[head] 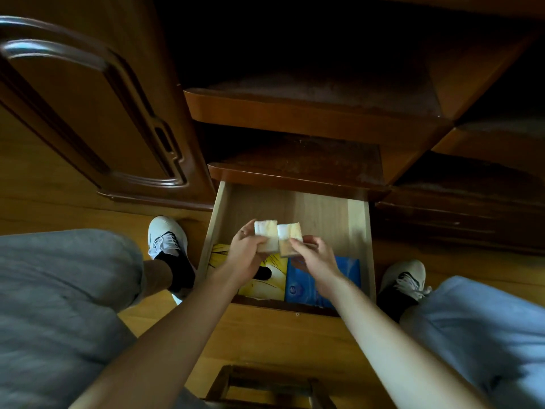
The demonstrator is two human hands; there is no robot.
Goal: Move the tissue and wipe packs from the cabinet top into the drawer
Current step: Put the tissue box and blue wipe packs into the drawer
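The pale wooden drawer (358,228) is pulled out below the dark cabinet top (298,160). Over its middle, my left hand (246,252) grips a small whitish tissue pack (267,231). Touching it on the right is a second small tissue pack (290,234), held by my right hand (315,258). Both packs hover above the drawer floor. At the drawer's front lie a yellow pack (272,278) and a blue pack (342,273), partly hidden by my hands and forearms.
A carved cupboard door (88,113) stands to the left, and dark shelves (309,107) rise behind the drawer. My shoes (166,236) and grey-trousered knees flank the drawer on the wooden floor. A dark wooden stool frame (265,385) sits below my arms.
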